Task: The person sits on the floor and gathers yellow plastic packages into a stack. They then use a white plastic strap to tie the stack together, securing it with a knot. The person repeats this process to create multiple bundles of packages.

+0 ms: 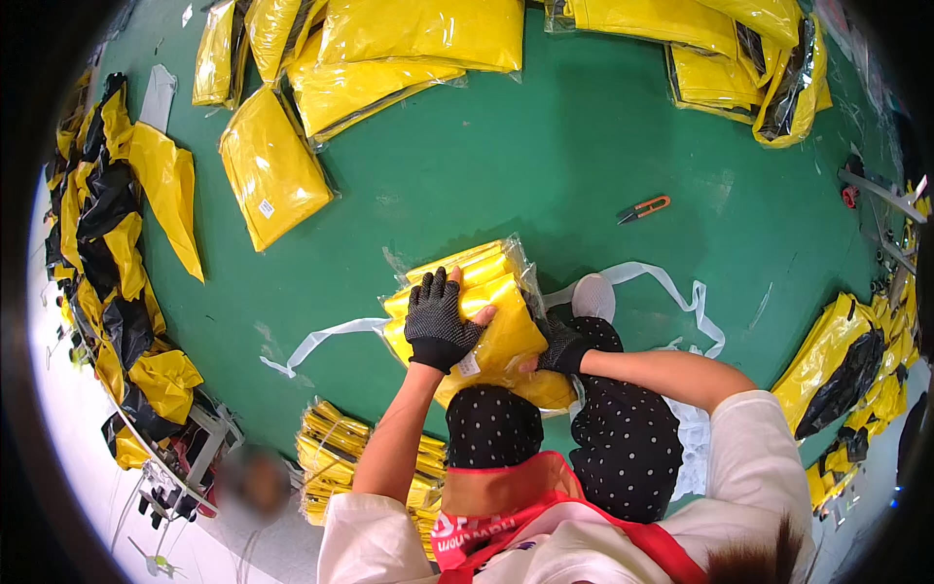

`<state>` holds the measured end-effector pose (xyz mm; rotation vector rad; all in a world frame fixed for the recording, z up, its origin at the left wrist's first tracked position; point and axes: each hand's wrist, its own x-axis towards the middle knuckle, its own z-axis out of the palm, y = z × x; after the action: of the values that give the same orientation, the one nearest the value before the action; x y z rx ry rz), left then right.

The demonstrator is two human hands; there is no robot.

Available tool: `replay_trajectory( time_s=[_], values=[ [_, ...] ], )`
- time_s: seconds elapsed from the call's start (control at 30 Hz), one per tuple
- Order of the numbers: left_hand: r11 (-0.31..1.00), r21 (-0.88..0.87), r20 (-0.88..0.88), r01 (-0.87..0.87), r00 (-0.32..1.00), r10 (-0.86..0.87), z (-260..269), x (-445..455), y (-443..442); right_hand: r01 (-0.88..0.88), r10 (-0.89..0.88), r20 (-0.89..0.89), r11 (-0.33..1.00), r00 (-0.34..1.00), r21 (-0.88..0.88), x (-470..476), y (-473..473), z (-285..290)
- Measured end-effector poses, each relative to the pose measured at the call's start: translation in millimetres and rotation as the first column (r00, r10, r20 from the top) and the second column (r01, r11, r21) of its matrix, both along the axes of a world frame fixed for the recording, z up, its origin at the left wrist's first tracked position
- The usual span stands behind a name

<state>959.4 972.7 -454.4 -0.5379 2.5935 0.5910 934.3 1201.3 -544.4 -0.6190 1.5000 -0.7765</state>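
A stack of folded yellow sheet material in clear plastic bags [503, 292] sits on the green floor before me, against my knees. My left hand [441, 321], in a black dotted glove with bare thumb tip, lies flat on top, fingers spread and pressing down. Along the stack's right edge, my right hand [562, 349] grips its side. That thumb rests on the yellow surface, and the other fingers are partly hidden. A white strap passes beneath the stack; its left end [321, 337] and its looped right end [675, 288] lie on the floor.
Orange-handled thread snips [646, 209] lie ahead to the right. Bagged yellow packs [273, 171] are piled at the far left, with another pile [719, 80] far right. A tied bundle [328, 452] stands beside me. Loose yellow-black material [109, 241] lines the left; more [839, 365] lies right.
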Motion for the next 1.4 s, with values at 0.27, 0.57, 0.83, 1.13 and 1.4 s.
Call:
replay_trajectory(
  time_s=[0.27,0.57,0.83,1.13,1.4],
  values=[
    [0.999,0.043,-0.173,0.000,0.985,0.007,-27.8,7.1,-4.1,0.040,-0.033,-0.161,0.998,0.986,0.044,-18.2,-13.0,18.0],
    [0.999,0.046,-0.218,-0.006,0.976,0.016,-57.3,4.1,-12.2,-0.077,0.084,-0.089,0.994,0.992,0.080,-19.4,-15.7,-3.0],
    [0.998,0.062,-0.252,0.015,0.968,0.001,-91.0,10.2,-19.8,-0.199,0.202,-0.017,0.975,0.979,0.103,-16.6,-13.2,-22.2],
    [0.972,0.181,-0.277,-0.151,0.940,0.198,-86.4,-34.1,-58.5,-0.173,0.247,-0.361,0.959,0.899,0.226,-235.1,-110.3,-67.5],
    [0.925,-0.375,-0.648,-0.057,0.730,-0.218,-85.5,-213.9,-184.9,0.911,-0.769,0.518,0.411,0.374,-0.048,-295.4,-240.7,-39.2]
  ],
)
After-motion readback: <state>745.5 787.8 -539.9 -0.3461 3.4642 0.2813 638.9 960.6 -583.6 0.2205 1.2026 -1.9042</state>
